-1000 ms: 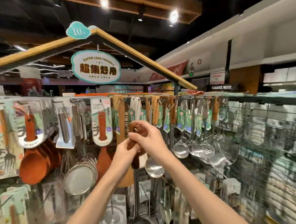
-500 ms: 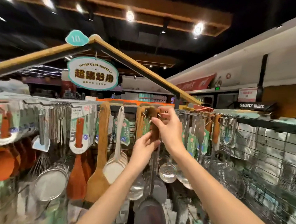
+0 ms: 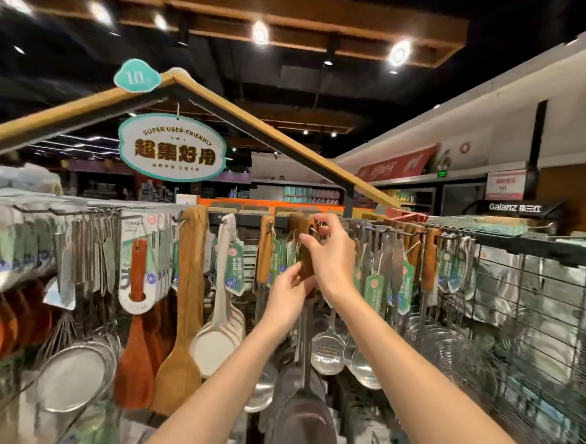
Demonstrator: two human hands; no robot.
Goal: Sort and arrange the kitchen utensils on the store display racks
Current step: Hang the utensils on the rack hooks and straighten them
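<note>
Since 0.5 s ago your right hand (image 3: 331, 250) has stayed at the hook, centre frame, pinching the wooden-handled utensil (image 3: 305, 255) by its loop; your left hand (image 3: 289, 294) grips the handle below. Steady it, then slide the loop fully on.

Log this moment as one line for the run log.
stage: hanging utensil | left hand: grips wooden handle | right hand: pinches hanging ring at rack hook | neighbours: ladles, spatulas hanging

Dim store, bright ceiling spotlights (image 3: 399, 52); edges blurred, bent.
</note>
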